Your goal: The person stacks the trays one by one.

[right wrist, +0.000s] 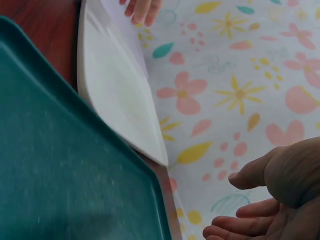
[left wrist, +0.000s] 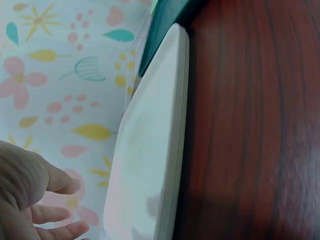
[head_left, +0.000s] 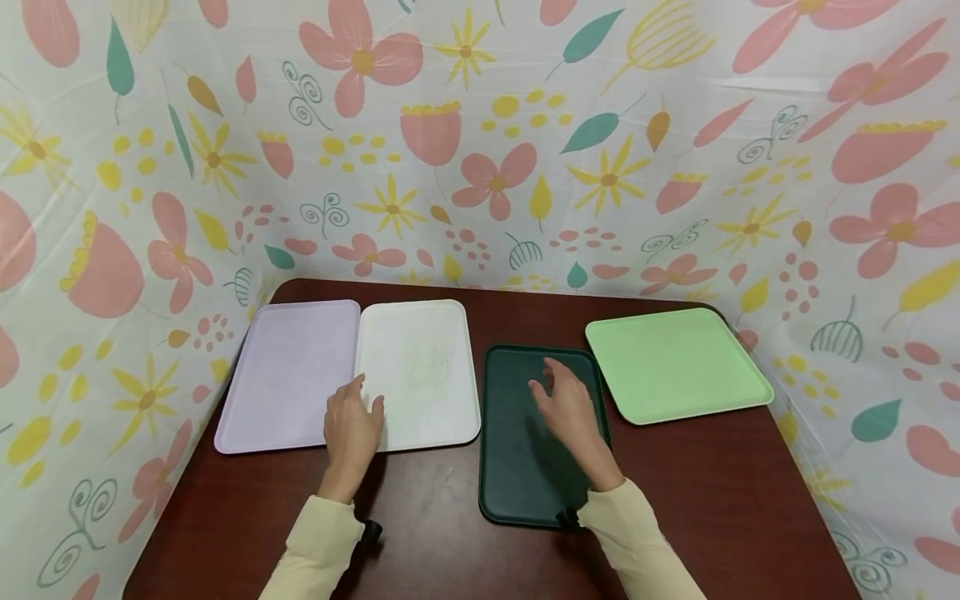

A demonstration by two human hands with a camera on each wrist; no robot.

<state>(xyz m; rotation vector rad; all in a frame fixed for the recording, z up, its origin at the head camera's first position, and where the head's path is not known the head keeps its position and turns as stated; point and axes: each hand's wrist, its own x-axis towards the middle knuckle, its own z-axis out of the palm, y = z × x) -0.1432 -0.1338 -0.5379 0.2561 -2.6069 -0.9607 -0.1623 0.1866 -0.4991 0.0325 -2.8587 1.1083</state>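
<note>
On the far left of the dark wood-grain tabletop (head_left: pixel 697 508) lies a lilac tray (head_left: pixel 288 375), a flat rounded rectangle with a low raised rim, its long axis running away from the person. Its left edge sits close to the tabletop's left edge and its right edge touches the white tray (head_left: pixel 420 371), which has the same shape and direction, a smooth matt surface and a faint mark in the middle. The left hand (head_left: pixel 351 429) rests over the near edge where these two trays meet, fingers fairly straight and spread, its grip loose and holding nothing; the left wrist view shows the fingers (left wrist: pixel 50 212) relaxed beside the white tray's (left wrist: pixel 150 165) rounded rim. A narrow strip of bare wood separates the white tray from the dark green tray (head_left: pixel 517 467), which lies nearer the person, long axis also pointing away, its surface lightly scuffed and speckled. The right hand (head_left: pixel 570 408) hovers over its far half, fingers loosely curved and apart, grip open around nothing; whether it touches the tray cannot be told. At the far right a light green tray (head_left: pixel 675 362) lies turned at an angle, its corner just beside the dark green one. Bare wood is open in front of the trays. A flowered plastic sheet (head_left: pixel 480 142) walls in the tabletop on three sides.
</note>
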